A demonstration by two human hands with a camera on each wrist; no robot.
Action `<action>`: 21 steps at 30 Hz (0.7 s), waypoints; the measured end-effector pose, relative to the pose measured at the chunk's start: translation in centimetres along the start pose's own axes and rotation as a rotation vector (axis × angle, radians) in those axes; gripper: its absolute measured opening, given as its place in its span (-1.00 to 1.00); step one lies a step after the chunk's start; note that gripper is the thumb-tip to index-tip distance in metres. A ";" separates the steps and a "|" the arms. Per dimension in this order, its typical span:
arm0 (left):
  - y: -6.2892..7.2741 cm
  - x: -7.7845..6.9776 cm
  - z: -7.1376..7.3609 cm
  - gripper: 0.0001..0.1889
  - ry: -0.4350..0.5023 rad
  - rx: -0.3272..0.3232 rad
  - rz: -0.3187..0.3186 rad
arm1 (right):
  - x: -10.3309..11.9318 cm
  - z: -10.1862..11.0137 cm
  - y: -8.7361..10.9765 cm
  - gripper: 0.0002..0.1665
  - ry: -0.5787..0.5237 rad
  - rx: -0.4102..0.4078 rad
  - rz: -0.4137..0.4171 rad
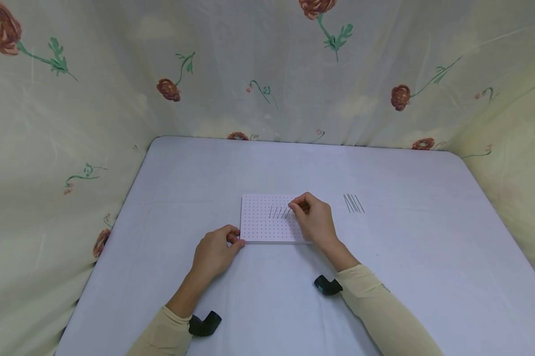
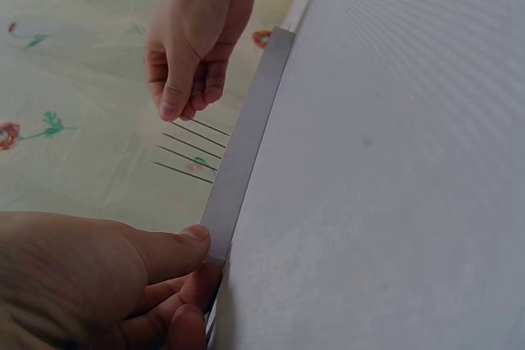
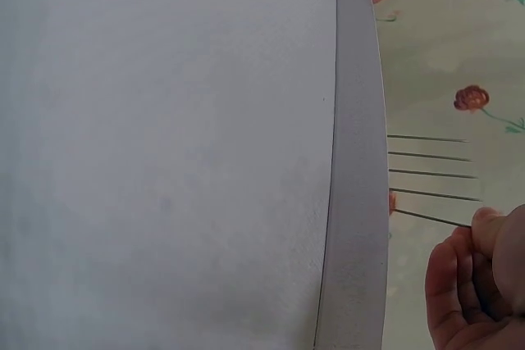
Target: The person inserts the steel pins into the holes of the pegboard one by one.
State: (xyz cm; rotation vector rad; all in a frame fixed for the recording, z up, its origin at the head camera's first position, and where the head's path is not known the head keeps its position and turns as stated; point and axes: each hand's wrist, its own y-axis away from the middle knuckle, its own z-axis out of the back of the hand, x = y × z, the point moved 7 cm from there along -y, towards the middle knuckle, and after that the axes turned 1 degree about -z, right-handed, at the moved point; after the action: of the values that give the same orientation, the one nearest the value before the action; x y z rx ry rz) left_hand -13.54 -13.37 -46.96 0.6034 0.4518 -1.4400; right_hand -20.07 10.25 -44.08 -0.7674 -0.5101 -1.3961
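A white board [image 1: 255, 227] with a grid of small holes lies on the table. Several thin metal needles [image 3: 431, 156] stand upright in a row on it. My right hand [image 1: 316, 220] is above the board's right part, pinching the top of the end needle [image 3: 431, 218] between thumb and fingertips; this one leans slightly. At the board's near left corner, my left hand [image 1: 216, 251] grips the edge, its thumb on the front side [image 2: 238, 170] and its fingers curled at the left side. The needles' lower ends are hidden behind the board's edge in both wrist views.
Several loose needles [image 1: 354, 203] lie side by side on the white table [image 1: 405, 222], right of the board. Black wrist devices [image 1: 205, 324] show beside both sleeves. A flowered curtain [image 1: 285, 64] hangs behind the table and along its sides.
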 end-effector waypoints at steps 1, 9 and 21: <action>0.0 0.0 0.0 -0.71 0.000 0.001 0.001 | 0.1 0.0 0.0 -0.87 0.000 0.001 0.006; 0.1 -0.1 0.0 -0.71 -0.004 -0.001 -0.007 | 0.6 0.0 0.2 -0.90 0.001 0.012 0.050; 0.0 -0.1 0.1 -0.71 -0.008 -0.002 -0.021 | 0.6 -0.3 0.3 -0.88 0.036 0.048 0.038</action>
State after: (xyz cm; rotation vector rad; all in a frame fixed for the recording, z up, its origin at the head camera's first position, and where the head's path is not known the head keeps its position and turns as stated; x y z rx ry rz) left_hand -13.52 -13.34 -46.84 0.5922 0.4543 -1.4618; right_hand -19.77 9.62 -43.92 -0.7091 -0.4972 -1.3559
